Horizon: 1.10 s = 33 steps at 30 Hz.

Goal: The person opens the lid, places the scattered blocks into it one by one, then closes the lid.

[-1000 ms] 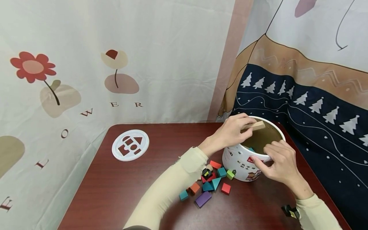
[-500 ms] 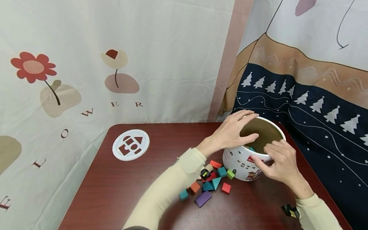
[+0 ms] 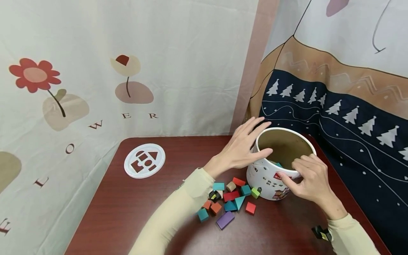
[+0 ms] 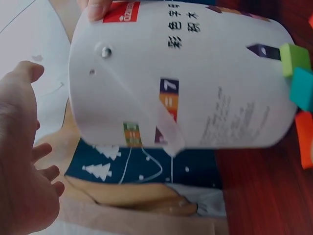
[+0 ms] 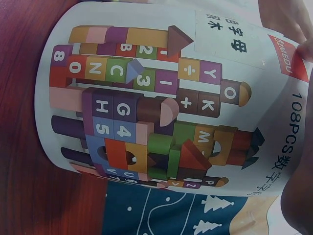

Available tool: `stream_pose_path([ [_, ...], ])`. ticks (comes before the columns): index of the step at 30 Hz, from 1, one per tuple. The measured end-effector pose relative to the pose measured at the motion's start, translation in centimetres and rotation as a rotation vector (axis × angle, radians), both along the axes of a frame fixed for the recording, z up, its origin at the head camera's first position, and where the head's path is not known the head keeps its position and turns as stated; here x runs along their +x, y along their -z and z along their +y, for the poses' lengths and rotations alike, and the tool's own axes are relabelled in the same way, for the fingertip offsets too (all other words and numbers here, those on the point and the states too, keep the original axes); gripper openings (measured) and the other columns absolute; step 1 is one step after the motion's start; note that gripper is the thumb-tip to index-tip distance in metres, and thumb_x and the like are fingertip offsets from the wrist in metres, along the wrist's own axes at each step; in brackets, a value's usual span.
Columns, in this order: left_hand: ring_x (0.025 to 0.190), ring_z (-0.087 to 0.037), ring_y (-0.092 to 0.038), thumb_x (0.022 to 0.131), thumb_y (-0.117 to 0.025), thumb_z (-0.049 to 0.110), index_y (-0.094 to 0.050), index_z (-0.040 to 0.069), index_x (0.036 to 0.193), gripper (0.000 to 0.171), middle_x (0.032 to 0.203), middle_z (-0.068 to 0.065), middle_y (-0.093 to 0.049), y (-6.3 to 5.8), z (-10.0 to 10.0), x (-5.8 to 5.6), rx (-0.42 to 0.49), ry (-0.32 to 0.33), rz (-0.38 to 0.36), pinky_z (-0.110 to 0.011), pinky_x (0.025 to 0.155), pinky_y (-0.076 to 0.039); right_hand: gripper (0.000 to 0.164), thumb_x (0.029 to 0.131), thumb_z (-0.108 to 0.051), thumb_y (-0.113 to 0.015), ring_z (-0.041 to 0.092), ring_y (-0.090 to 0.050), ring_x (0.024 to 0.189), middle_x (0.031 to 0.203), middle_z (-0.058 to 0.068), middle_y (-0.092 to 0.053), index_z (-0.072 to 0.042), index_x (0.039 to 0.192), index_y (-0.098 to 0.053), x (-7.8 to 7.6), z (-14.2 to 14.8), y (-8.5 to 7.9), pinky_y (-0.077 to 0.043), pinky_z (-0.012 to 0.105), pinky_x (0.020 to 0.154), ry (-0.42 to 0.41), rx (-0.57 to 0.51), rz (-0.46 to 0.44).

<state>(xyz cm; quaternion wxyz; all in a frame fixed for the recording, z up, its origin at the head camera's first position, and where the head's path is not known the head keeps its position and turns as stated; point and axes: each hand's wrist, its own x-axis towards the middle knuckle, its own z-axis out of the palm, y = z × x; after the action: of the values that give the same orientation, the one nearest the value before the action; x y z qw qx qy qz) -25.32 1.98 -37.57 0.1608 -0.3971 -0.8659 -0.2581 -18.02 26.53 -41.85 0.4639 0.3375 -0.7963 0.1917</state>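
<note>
A white bucket (image 3: 265,179) with printed letters and block pictures stands on the table at the right of the head view. A teal piece (image 3: 278,165) shows inside it; the rest of its inside is mostly hidden. My left hand (image 3: 243,143) is at the bucket's left rim, fingers spread, holding nothing. In the left wrist view those fingers appear apart from the bucket wall (image 4: 132,93). With fingers over the near right rim and thumb outside, my right hand (image 3: 310,180) grips the bucket. Loose wooden blocks, including a purple block (image 3: 225,220) and a red block (image 3: 250,208), lie left of it.
A round white lid (image 3: 129,161) with shaped cutouts lies at the table's far left. A lime green block (image 3: 255,193) is close against the bucket's base. Printed cloth (image 3: 191,71) hangs behind the dark red table (image 3: 127,212).
A second ago my left hand held a tan wooden block over the bucket's opening. It has let go, spread its fingers and drawn back left. The right hand has kept its grip.
</note>
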Motion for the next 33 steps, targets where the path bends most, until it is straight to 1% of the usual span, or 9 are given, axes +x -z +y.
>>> stream_pose_path([
  [4,0.152,-0.009,-0.002,0.094,-0.061,0.058,-0.037,0.024,0.162,0.080,0.166,0.003,-0.026,0.6,-2.3,0.2,0.040,-0.031,-0.006,-0.051,0.121,-0.022,0.057,0.088,-0.054,-0.062,0.015,-0.033,0.049,0.050,-0.007,-0.034,-0.016,0.051,-0.042,0.0,0.0,0.0,-0.025,0.036,0.051,0.002,-0.003,-0.005],
  [8,0.152,-0.013,-0.007,0.094,-0.062,0.056,-0.039,0.022,0.161,0.079,0.165,0.001,-0.028,1.4,-4.5,0.6,0.057,-0.055,-0.011,-0.053,0.120,-0.022,0.056,0.087,-0.054,-0.062,0.016,-0.034,0.050,0.050,-0.007,-0.035,-0.016,0.051,-0.042,0.0,0.1,0.1,-0.025,0.036,0.052,0.007,-0.006,-0.020],
  [12,0.152,-0.017,-0.012,0.094,-0.062,0.056,-0.041,0.020,0.160,0.078,0.164,0.000,-0.032,2.7,-6.3,1.1,0.051,-0.070,-0.039,-0.056,0.119,-0.024,0.056,0.086,-0.055,-0.062,0.016,-0.034,0.050,0.050,-0.007,-0.035,-0.016,0.051,-0.042,0.0,0.2,0.2,-0.026,0.036,0.052,0.010,-0.008,-0.028],
  [15,0.151,-0.019,-0.018,0.094,-0.063,0.055,-0.043,0.019,0.159,0.077,0.162,-0.002,-0.035,4.0,-7.2,1.6,0.028,-0.073,-0.067,-0.056,0.118,-0.026,0.056,0.086,-0.055,-0.062,0.016,-0.034,0.050,0.050,-0.006,-0.036,-0.016,0.051,-0.043,0.0,0.2,0.3,-0.026,0.036,0.052,0.012,-0.006,-0.032],
  [19,0.146,-0.019,-0.027,0.095,-0.064,0.053,-0.046,0.019,0.157,0.073,0.158,-0.003,-0.041,6.0,-7.8,2.3,-0.029,-0.066,-0.113,-0.053,0.116,-0.031,0.056,0.086,-0.056,-0.062,0.016,-0.035,0.050,0.050,-0.005,-0.038,-0.017,0.051,-0.043,-0.1,0.3,0.5,-0.027,0.036,0.052,0.017,-0.004,-0.040],
  [25,0.137,-0.019,-0.040,0.095,-0.064,0.053,-0.050,0.020,0.153,0.069,0.151,-0.001,-0.047,9.2,-7.8,3.3,-0.129,-0.049,-0.206,-0.047,0.111,-0.041,0.056,0.087,-0.056,-0.061,0.016,-0.037,0.051,0.050,-0.003,-0.040,-0.016,0.052,-0.045,-0.2,0.6,0.7,-0.028,0.037,0.052,0.022,0.002,-0.045],
  [29,0.130,-0.020,-0.047,0.094,-0.065,0.053,-0.055,0.019,0.149,0.066,0.147,-0.001,-0.051,10.8,-7.7,3.9,-0.182,-0.049,-0.243,-0.043,0.107,-0.045,0.056,0.087,-0.056,-0.062,0.016,-0.037,0.051,0.050,-0.003,-0.040,-0.016,0.052,-0.045,-0.2,0.6,0.8,-0.028,0.037,0.052,0.022,0.003,-0.043],
  [33,0.119,-0.014,-0.055,0.093,-0.067,0.050,-0.060,0.017,0.143,0.061,0.138,0.001,-0.057,12.0,-7.6,4.3,-0.196,-0.050,-0.294,-0.038,0.100,-0.051,0.056,0.087,-0.056,-0.061,0.016,-0.036,0.051,0.050,-0.003,-0.040,-0.016,0.052,-0.045,-0.2,0.6,0.8,-0.028,0.037,0.052,0.022,0.004,-0.044],
])
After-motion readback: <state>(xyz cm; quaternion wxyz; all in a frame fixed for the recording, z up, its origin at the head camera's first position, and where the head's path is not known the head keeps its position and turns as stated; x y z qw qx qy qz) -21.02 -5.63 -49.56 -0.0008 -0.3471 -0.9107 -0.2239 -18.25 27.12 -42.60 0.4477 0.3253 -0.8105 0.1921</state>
